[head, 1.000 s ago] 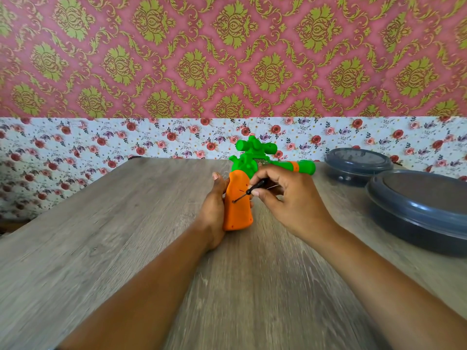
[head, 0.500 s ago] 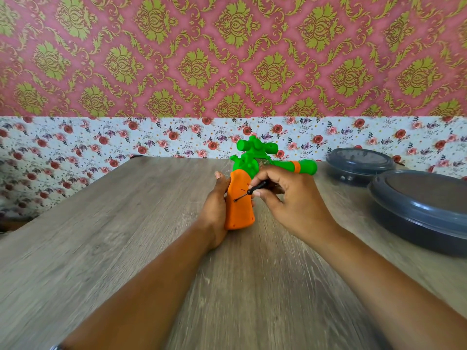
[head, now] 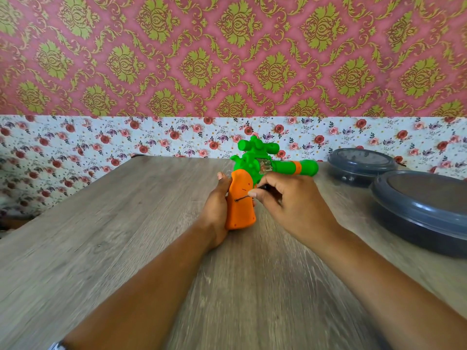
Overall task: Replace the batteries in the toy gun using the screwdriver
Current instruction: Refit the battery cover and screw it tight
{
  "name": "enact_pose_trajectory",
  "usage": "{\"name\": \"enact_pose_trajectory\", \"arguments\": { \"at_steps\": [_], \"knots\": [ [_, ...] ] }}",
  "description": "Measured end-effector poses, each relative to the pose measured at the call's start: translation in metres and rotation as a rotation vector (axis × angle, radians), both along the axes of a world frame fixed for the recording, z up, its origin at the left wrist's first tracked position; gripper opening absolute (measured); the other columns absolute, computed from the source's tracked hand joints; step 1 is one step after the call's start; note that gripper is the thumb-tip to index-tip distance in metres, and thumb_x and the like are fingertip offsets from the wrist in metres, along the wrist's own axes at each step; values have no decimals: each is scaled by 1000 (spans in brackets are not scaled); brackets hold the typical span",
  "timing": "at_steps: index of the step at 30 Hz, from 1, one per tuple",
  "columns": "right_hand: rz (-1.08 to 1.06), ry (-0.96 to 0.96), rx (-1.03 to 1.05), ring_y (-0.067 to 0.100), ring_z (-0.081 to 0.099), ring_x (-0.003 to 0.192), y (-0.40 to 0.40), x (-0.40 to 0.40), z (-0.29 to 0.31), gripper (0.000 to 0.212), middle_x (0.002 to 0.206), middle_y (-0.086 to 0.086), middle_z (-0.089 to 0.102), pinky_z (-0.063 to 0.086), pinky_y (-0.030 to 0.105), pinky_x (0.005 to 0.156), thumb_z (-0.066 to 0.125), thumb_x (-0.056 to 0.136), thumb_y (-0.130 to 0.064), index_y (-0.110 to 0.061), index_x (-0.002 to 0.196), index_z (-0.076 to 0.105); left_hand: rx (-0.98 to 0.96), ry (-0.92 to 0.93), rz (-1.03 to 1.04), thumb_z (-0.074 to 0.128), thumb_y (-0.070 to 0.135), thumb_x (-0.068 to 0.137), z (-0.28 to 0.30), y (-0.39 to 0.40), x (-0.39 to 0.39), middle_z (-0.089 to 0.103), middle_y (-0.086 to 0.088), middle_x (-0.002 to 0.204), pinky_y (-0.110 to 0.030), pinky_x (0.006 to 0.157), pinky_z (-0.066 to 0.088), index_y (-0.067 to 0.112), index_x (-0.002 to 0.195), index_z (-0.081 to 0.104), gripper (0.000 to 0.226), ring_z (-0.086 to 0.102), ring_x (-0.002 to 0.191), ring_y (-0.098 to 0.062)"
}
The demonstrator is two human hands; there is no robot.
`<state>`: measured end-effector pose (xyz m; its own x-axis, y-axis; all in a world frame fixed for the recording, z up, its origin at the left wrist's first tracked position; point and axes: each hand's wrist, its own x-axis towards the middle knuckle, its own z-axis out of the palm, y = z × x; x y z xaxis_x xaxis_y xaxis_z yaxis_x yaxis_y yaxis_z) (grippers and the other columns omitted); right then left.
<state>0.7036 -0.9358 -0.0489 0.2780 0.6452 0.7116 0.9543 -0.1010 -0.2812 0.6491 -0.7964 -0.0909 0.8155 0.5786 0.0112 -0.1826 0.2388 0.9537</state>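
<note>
the wall (head: 227, 59) behind has a pink and green pattern above and a band of small flowers below. the wooden surface (head: 113, 236) carries all things. on its right side stand two dark grey round containers with lids: the near container (head: 424, 210) is bigger in the view, and the far container (head: 361, 165) is behind it, near the wall. the toy gun (head: 242, 198) lies about in the middle of the surface, its orange grip toward the person and its green barrel pointing to the right. the left hand (head: 217, 208) holds the orange grip from the left side, its fingers curled around it. the right hand (head: 290, 203) pinches the screwdriver (head: 255, 192) between its fingertips. the thin metal tip touches the orange grip near its middle.
</note>
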Motion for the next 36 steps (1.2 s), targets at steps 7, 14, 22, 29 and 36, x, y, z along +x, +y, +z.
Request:
{"name": "enact_pose_trajectory", "arguments": {
  "at_steps": [7, 14, 22, 29, 36],
  "knots": [
    [-7, -24, -105, 27, 54, 75, 5, -6, -4, 21, 81, 5, 53, 35, 35, 59, 38, 98, -27, -8, 100, 47, -29, -17, -10, 22, 56, 95, 0, -1, 0, 71, -6, 87, -40, 90, 48, 20, 94, 65, 57, 64, 84, -22],
    [-130, -157, -102, 35, 55, 57, 2, -7, -1, 26, 61, 7, 52, 35, 35, 46, 40, 92, -36, -16, 75, 39, -33, 0, -13, 25, 52, 98, 0, -2, 1, 70, -8, 89, -40, 86, 50, 19, 102, 64, 51, 64, 82, -21],
    [-47, -75, -252, 23, 48, 70, -1, -15, 5, 14, 87, -4, 43, 43, 39, 59, 34, 98, -26, -15, 105, 39, -17, -7, 1, 25, 55, 97, -4, 1, 2, 72, -6, 83, -38, 81, 50, 19, 96, 65, 54, 65, 80, -21],
    [-176, -183, -197, 30, 59, 71, -1, -10, -1, 26, 77, 4, 60, 30, 31, 53, 37, 96, -36, -14, 91, 49, -16, -4, -19, 23, 55, 97, -2, -2, 2, 72, -5, 84, -36, 85, 50, 23, 94, 65, 52, 64, 82, -20],
    [-32, -27, -349, 21, 50, 77, 0, -15, 0, 15, 98, 0, 49, 37, 34, 61, 40, 96, -22, -16, 108, 35, 2, 2, -13, 21, 56, 97, -1, -1, 1, 70, -8, 87, -33, 74, 50, 17, 96, 64, 58, 63, 80, -21]
  ]
}}
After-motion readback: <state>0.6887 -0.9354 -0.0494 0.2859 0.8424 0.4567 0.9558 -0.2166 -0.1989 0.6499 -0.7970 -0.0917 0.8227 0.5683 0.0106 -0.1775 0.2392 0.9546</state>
